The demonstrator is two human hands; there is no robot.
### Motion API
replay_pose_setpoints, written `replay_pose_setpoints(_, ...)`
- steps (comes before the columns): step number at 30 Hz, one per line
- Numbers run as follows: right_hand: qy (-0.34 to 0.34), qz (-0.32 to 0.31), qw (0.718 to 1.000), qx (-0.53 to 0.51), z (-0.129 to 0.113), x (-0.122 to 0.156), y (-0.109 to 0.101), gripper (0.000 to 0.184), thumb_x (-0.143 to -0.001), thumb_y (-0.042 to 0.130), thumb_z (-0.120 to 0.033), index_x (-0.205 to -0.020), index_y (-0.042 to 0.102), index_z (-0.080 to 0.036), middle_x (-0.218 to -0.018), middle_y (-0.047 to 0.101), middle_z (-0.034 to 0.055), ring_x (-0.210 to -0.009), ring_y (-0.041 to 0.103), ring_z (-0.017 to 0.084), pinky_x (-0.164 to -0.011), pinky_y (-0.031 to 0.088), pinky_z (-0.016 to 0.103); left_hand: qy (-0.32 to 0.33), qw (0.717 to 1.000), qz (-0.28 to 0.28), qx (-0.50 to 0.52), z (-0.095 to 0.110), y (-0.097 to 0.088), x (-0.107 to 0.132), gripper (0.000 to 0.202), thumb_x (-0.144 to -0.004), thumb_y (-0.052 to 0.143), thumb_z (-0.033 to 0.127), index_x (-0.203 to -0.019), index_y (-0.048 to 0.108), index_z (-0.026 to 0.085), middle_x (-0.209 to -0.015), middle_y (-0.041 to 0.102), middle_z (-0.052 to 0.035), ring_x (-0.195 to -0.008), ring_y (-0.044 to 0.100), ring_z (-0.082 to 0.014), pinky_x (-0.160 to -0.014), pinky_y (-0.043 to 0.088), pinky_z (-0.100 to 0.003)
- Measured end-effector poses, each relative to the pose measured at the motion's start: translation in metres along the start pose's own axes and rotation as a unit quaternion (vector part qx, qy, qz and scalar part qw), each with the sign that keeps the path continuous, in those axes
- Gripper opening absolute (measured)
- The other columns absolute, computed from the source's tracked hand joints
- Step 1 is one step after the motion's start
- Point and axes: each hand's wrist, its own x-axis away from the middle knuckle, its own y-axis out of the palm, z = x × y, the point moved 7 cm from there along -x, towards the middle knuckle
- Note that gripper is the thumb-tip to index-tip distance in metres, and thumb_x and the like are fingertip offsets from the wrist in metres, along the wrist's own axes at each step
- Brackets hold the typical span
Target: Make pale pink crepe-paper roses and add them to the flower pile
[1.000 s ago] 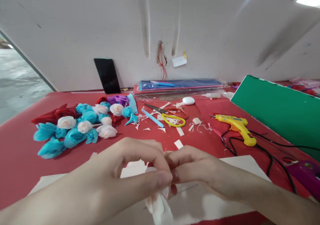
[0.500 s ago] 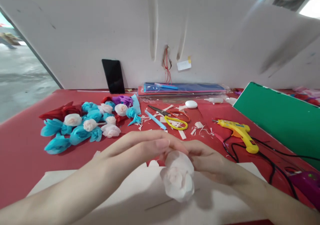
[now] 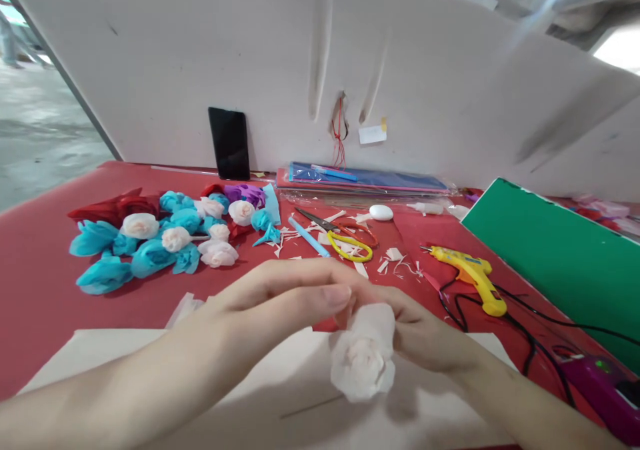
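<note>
A white paper rose (image 3: 364,360) faces me over a pale sheet (image 3: 240,410), its petals loosely layered around a rolled centre. My left hand (image 3: 295,293) curves over the back of the flower, thumb and fingertips closed at its base. From the other side my right hand (image 3: 410,320) grips that same base, its fingers partly hidden behind the petals. The two hands meet there. A thin dark line, perhaps a wire (image 3: 311,407), lies on the sheet beside the rose. Some white paper petals (image 3: 185,308) lie behind my left wrist.
Finished paper flowers (image 3: 150,253) in blue, white, red and purple cluster at left. Scissors (image 3: 350,243), a blue pen (image 3: 309,237) and paper scraps lie beyond my hands. A yellow glue gun (image 3: 470,277) with a black cord and a green board (image 3: 555,263) are at right. A phone (image 3: 229,145) leans on the wall.
The rose has shifted slightly right and a wide petal now stands up more at its back. Both hands keep their hold at its base. The camera view has tilted a little.
</note>
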Motion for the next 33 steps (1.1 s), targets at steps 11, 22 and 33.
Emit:
replay_pose_setpoints(11,0.029,0.178,0.943,-0.281,0.01,0.001,0.007,0.019,-0.072,0.079,-0.033,-0.081,0.071,-0.019,-0.077,0.058,-0.0005,-0.069,0.046,0.01,-0.071,0.042,0.023,0.035,0.997,-0.012,0.073,0.009,0.017,-0.017,0.018,-0.075,0.068,0.015,-0.077,0.08,0.029,-0.082,0.061,0.0006,-0.065,0.059,-0.0115,-0.053,0.048,-0.017)
replay_pose_setpoints(22,0.017,0.162,0.938,-0.307,0.013,-0.002,0.01,0.016,-0.074,0.078,-0.03,-0.077,0.071,-0.016,-0.074,0.058,-0.0005,-0.071,0.048,0.01,-0.069,0.039,0.021,0.049,0.998,0.009,0.037,0.001,0.016,-0.016,0.019,-0.077,0.072,0.031,-0.06,0.078,0.024,-0.072,0.056,-0.0018,-0.064,0.056,-0.0137,-0.054,0.052,-0.02)
replay_pose_setpoints(33,0.053,0.17,0.94,-0.291,0.014,0.0,0.011,0.021,-0.066,0.084,-0.035,-0.068,0.073,-0.016,-0.069,0.057,-0.0015,-0.066,0.045,0.008,-0.066,0.038,0.019,0.104,0.994,0.031,-0.03,0.005,0.015,-0.011,0.015,-0.076,0.072,0.025,-0.062,0.078,0.028,-0.069,0.061,-0.0009,-0.069,0.057,-0.0157,-0.06,0.049,-0.021)
